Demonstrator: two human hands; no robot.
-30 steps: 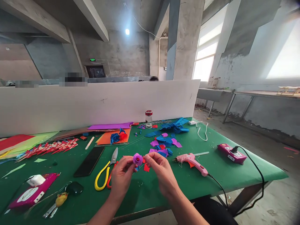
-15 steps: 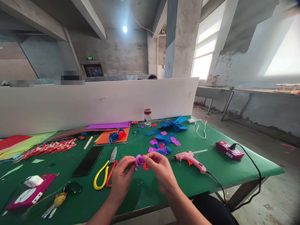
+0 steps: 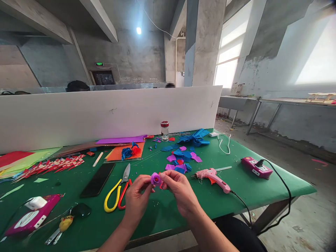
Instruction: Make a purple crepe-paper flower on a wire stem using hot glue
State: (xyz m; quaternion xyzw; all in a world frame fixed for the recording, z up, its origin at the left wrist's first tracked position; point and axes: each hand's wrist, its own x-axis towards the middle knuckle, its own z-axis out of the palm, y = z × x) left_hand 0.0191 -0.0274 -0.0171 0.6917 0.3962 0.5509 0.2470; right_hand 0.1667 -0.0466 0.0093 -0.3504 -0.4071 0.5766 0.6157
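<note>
A small rolled purple paper flower (image 3: 155, 179) with a red centre is held between both hands above the front of the green table. My left hand (image 3: 138, 196) pinches its left side. My right hand (image 3: 181, 190) has thumb and forefinger pressed on its right side, where a bit of red shows by the fingertips. Yellow-and-red scissors (image 3: 118, 190) lie just left of my left hand. To the right of my right hand lies a pink glue gun (image 3: 214, 177). Purple and blue paper petals (image 3: 183, 156) are scattered beyond the hands.
A black phone (image 3: 98, 179), a magenta power strip (image 3: 34, 215) and a keychain (image 3: 65, 223) lie at left. Another magenta socket block (image 3: 256, 168) with a black cord sits at right. A glass jar (image 3: 165, 132) stands before the white board (image 3: 131, 112). Blue and red paper flowers (image 3: 131, 151) rest on orange sheets.
The purple flower has turned slightly in my fingers, and less red paper shows below it. Both hands stay almost in place. The view has shifted slightly.
</note>
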